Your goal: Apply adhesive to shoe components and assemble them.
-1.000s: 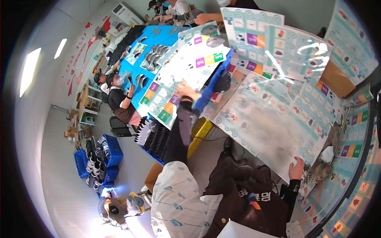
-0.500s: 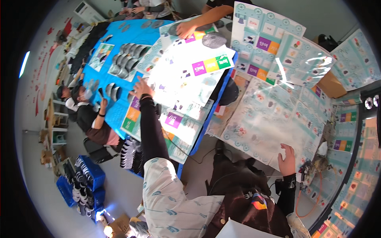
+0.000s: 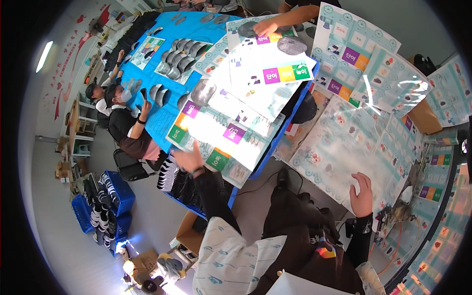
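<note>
My left hand [image 3: 189, 158] is empty, fingers apart, just off the near left edge of the printed sheets [image 3: 231, 132] and above a blue crate [image 3: 199, 212] of stacked dark curved pieces [image 3: 179, 184]. A grey rounded piece [image 3: 203, 92] lies on the table beyond that hand. My right hand [image 3: 362, 195] hovers with loosely spread fingers by the near edge of a large printed board [image 3: 339, 152], holding nothing. Across the table, another person's hand [image 3: 265, 28] rests by grey oval pieces [image 3: 291, 45] on the sheets.
Rows of grey curved pieces [image 3: 182, 59] cover the blue tabletop [image 3: 147, 78]. Masked co-workers sit along its left side, one holding a dark tool [image 3: 144, 93]. Blue crates [image 3: 119, 191] with dark curved pieces and a cardboard box [image 3: 189, 233] stand on the floor. A cable [image 3: 260, 188] runs beneath.
My left hand has drawn back from the grey piece on the table toward me, above the blue crate. The view has shifted. My right hand stays at the board's edge.
</note>
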The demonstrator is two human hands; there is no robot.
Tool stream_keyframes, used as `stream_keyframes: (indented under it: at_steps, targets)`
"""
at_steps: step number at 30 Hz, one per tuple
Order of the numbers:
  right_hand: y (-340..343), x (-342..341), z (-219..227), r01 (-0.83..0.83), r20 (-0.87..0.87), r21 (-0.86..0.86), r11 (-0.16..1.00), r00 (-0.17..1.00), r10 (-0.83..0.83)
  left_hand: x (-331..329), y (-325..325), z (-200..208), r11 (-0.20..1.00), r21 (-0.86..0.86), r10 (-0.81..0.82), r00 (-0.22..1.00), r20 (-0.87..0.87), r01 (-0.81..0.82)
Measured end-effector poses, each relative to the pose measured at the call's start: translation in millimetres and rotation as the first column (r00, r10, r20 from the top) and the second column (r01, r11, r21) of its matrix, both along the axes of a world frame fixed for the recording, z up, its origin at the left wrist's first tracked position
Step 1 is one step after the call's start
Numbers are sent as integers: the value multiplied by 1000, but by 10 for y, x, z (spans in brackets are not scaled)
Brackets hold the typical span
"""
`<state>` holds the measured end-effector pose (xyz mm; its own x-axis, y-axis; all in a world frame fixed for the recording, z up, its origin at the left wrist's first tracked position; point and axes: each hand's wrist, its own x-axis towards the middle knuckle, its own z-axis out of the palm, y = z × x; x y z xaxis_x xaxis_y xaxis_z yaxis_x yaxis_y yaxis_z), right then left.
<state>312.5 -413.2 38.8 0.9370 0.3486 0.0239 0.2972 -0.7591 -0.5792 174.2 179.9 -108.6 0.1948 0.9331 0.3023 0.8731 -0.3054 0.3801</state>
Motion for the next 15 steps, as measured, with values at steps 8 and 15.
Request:
stream_keyframes:
  at_steps: [8, 15]
  targets:
    - [115, -169, 532, -247, 19, 383, 890, 965, 260, -1414, -833, -486, 575, -691, 450, 536, 714, 438]
    - [-215, -917, 1424, -652, 423, 536, 536, 757, 498, -1243, -966, -508, 435, -730, 451, 573, 684, 528]
